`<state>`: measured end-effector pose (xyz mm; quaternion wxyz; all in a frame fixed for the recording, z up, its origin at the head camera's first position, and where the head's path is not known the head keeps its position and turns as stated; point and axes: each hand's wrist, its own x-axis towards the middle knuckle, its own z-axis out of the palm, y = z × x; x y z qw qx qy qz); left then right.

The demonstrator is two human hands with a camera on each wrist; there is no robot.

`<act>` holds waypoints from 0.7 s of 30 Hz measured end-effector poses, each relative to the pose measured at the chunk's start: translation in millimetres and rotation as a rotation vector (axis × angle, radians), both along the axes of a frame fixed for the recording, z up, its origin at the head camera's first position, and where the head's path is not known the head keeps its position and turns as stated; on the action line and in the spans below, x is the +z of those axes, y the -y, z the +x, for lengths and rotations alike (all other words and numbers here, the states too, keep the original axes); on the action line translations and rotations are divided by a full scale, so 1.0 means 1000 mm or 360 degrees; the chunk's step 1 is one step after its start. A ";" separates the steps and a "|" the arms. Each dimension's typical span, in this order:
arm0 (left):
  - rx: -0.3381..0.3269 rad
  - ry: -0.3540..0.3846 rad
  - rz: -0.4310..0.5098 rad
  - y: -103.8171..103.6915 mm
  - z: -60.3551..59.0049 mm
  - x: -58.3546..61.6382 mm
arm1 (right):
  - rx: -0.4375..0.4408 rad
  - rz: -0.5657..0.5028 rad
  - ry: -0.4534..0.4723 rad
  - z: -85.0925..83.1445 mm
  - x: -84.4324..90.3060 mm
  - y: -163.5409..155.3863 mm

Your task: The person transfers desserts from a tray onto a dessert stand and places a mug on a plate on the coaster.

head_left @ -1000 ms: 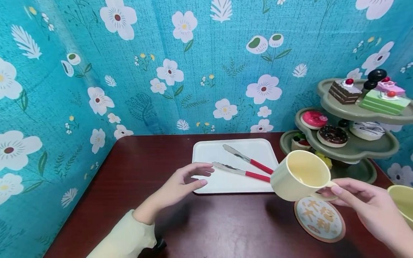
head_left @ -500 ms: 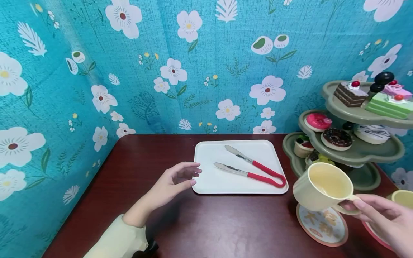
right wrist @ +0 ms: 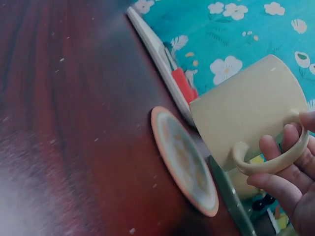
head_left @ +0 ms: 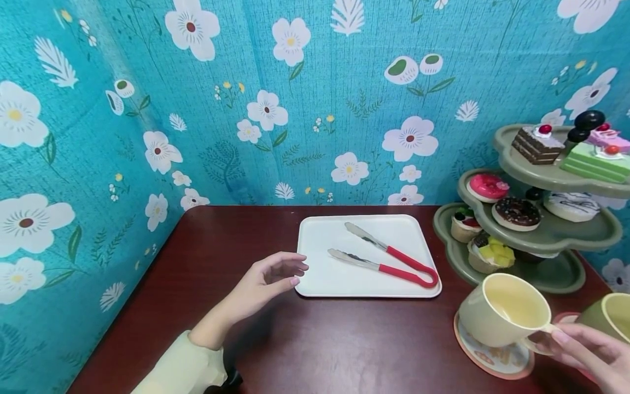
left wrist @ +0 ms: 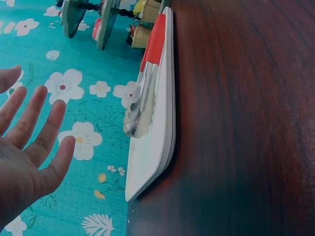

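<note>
My right hand [head_left: 593,350] grips a pale yellow mug [head_left: 499,314] by its handle, fingers curled through the loop. The mug is held close over a round coaster [head_left: 514,365] with a pinkish-orange rim; in the right wrist view a gap shows between mug base and coaster [right wrist: 182,160]. My left hand [head_left: 268,282], fingers loosely bent and holding nothing, hovers by the left edge of a white tray [head_left: 315,230]. On that tray lie red-handled metal tongs [head_left: 401,273], spread apart, tips toward the left.
At the back right stands a green three-tier stand [head_left: 556,236] bearing toy cakes, donuts and cupcakes. A second yellow mug [head_left: 598,317] sits at the right edge, near another coaster [head_left: 566,317]. Blue floral cloth [head_left: 305,131] hangs behind the dark red table [head_left: 344,345].
My right hand has carried the mug right and lowered it over the coaster. The left hand has drawn back slightly leftward from the tray, and the view has shifted a little.
</note>
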<state>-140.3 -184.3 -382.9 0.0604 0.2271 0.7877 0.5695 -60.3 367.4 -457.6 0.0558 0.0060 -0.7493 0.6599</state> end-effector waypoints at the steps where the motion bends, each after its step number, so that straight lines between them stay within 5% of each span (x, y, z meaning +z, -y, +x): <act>1: -0.0001 -0.0001 -0.0005 0.000 0.000 0.000 | -0.0018 0.0051 0.0040 0.001 -0.001 -0.001; 14: -0.0002 -0.0077 0.0085 0.004 -0.002 0.007 | -0.0003 -0.0112 -0.0036 0.008 -0.021 -0.010; 17: -0.0016 -0.0061 0.0082 0.003 -0.001 0.007 | -0.0026 -0.0020 0.0005 0.008 -0.020 -0.010; 21: -0.0018 -0.0030 0.0076 0.002 0.000 0.006 | -0.0079 0.0313 0.0103 0.006 -0.014 -0.009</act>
